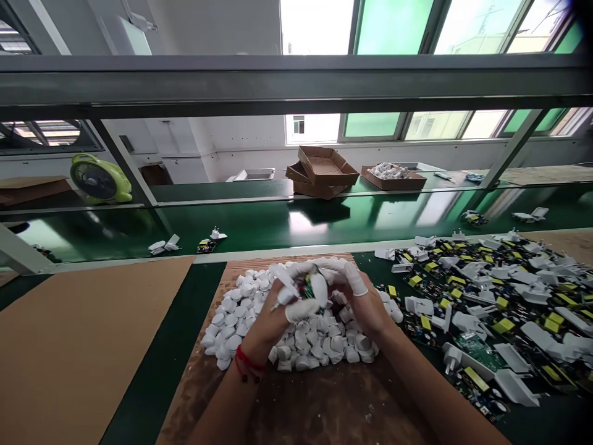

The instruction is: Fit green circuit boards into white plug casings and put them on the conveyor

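My left hand (283,306), with white finger covers and a red string bracelet at the wrist, is closed around a small white plastic piece with green circuit board and wires (311,287). A white plug housing (286,284) juts out at the left of that hand. My right hand (360,293), also in white finger covers, curls over the same assembly from the right. Its fingertips meet the left fingers, and the exact contact is partly hidden. Beneath both hands spreads a heap of small white plastic caps (231,321) on a brown board (319,408).
Circuit boards with yellow parts and white plug housings (482,290) crowd the right side. Cardboard (92,334) lies at left. Beyond runs a green conveyor belt (259,222) with a few units. A metal beam (296,83) crosses above; cardboard trays (324,170) and a fan (99,179) stand behind.
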A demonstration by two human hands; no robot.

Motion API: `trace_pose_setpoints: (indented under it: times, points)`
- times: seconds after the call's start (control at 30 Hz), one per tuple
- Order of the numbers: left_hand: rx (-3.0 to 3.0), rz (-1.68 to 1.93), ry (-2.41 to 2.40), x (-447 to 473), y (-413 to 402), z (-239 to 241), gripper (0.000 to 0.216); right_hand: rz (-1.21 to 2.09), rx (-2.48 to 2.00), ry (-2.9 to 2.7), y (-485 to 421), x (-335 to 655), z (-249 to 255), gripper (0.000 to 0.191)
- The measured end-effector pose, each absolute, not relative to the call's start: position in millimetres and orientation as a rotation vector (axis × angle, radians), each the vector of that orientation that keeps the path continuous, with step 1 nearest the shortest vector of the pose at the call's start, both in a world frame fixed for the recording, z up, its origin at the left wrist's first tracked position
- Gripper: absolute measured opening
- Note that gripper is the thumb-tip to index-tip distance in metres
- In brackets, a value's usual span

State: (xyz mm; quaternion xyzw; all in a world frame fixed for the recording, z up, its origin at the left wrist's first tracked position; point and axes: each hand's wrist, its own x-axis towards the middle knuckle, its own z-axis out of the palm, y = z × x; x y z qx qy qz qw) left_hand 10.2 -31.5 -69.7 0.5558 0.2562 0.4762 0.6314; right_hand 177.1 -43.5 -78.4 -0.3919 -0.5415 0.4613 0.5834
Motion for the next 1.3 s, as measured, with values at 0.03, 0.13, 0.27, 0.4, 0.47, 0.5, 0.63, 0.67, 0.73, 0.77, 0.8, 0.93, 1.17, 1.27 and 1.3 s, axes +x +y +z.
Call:
trace_pose_setpoints:
  times: [0.03,0.13,0.27,0.4,0.47,0.5,0.63,0.67,0.73,0.77,0.8,0.93,1.17,1.27,1.3]
  points:
    - [1.178,1.186,0.602,8,-29,-70,0.052,0.931,-0.981,-1.296,-42,180,-77,0.04]
    - [0.963,1.451,0.691,-2,-18,-66,0.032,0.664,-1.176,-1.487,-37,189,-74,0.023]
    - [0.834,1.466,0.992,-14,-6,-62,0.032,0.471,-1.284,-1.829,-31,196,-78,0.032]
    - [0.867,1.365,1.111,-10,-5,-65,0.042,0.206,-1.324,-2.148,-33,197,-78,0.037]
    - [0.896,1.36,1.121,-6,-8,-65,0.045,0.146,-1.434,-2.281,-36,199,-75,0.039]
    - [0.915,1.36,1.125,-4,-10,-64,0.046,0.144,-1.493,-2.335,-37,199,-73,0.039]
    - [0.96,1.333,1.169,-1,-14,-59,0.048,0.171,-1.624,-2.484,-38,201,-70,0.039]
    - [0.958,1.324,1.181,-1,-14,-59,0.048,0.155,-1.642,-2.495,-37,200,-71,0.038]
    - [0.969,1.296,1.193,-1,-15,-58,0.051,0.1,-1.669,-2.499,-37,197,-72,0.036]
    - [0.979,1.279,1.199,-1,-15,-58,0.052,0.066,-1.675,-2.5,-38,195,-73,0.034]
    - [0.988,1.263,1.205,-1,-15,-59,0.053,0.034,-1.672,-2.508,-38,193,-74,0.032]
    - [1.017,1.221,1.214,0,-15,-61,0.054,-0.046,-1.623,-2.544,-39,191,-75,0.03]
    - [1.079,1.191,1.212,-1,-17,-63,0.052,0.052,-1.642,-2.479,-33,199,-73,0.029]
    - [1.077,1.201,1.198,0,-17,-61,0.049,0.029,-1.652,-2.448,-32,199,-75,0.031]
    - [1.075,1.203,1.205,1,-17,-60,0.048,0.014,-1.654,-2.447,-32,198,-75,0.032]
